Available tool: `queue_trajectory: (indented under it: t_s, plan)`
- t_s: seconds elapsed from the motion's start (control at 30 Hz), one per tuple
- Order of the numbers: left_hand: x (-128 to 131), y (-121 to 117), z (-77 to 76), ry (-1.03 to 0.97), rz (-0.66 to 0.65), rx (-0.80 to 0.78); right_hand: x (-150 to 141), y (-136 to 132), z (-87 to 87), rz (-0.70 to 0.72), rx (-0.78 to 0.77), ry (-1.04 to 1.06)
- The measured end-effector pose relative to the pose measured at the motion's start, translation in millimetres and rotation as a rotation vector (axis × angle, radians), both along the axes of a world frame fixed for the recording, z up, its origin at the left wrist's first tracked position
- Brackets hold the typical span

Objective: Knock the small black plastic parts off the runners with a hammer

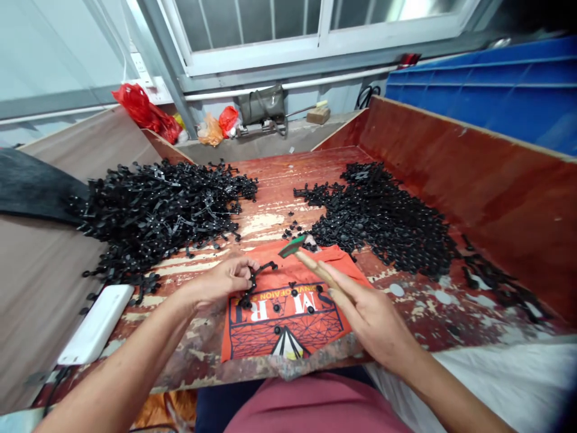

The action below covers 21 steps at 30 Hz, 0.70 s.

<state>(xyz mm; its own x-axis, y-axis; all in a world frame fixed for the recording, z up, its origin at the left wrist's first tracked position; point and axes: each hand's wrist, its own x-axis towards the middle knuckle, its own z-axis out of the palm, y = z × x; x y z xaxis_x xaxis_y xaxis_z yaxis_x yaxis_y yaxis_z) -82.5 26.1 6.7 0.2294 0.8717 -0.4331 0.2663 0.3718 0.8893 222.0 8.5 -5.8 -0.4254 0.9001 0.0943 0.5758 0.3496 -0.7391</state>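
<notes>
My left hand (234, 278) is closed on a thin black branching part (255, 278) with round ends, over the left side of an orange printed cloth (288, 344). One arm of the part reaches right, and black pieces also show just below my fingers. My right hand (367, 310) grips the wooden handle of a small hammer (311, 260), whose narrow green head points up and left above the cloth. Several small round black pieces (276, 330) are scattered over the cloth's lettering.
Heaps of black parts lie on the left (166, 204) and right (383, 222) of the worn red tabletop (270, 198). A white power bank (97, 325) sits at the left. Wooden boards (473, 180) wall the sides; a blue crate (491, 90) stands behind the right one.
</notes>
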Motion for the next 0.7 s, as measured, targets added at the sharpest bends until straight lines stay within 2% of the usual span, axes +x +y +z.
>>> queue_trajectory:
  t_s: [0.1, 0.23, 0.37, 0.47, 0.53, 0.6, 0.63, 0.7]
  plan:
    - [5.9, -9.0, -0.3, -0.223, 0.185, -0.05, -2.9, 2.2, 1.4, -0.026, -0.107, 0.15]
    - [31.6, -21.3, -4.3, -0.378, 0.361, -0.074, -23.5, -1.5, 1.9, -0.041, -0.235, 0.198]
    - [58.3, -31.3, -8.7, -0.414, 0.429, -0.097, -44.8, -4.5, 10.5, 0.047, -0.266, 0.228]
    - [57.6, -36.7, -6.7, -0.203, 0.347, -0.036, -46.8, -3.7, 15.4, 0.038, -0.202, 0.182]
    - [47.3, -39.8, -0.4, 0.131, 0.296, 0.141, -43.1, -3.1, 17.2, 0.02, -0.185, 0.154]
    - [37.2, -42.5, 8.3, 0.434, 0.261, 0.388, -40.0, -3.4, 18.2, 0.043, -0.211, 0.186]
    - [34.7, -43.7, 12.5, 0.494, 0.223, 0.472, -39.7, -3.9, 18.4, 0.07, -0.233, 0.221]
    - [36.2, -46.2, 17.7, 0.387, 0.078, 0.468, -42.0, -5.2, 18.1, 0.123, -0.277, 0.299]
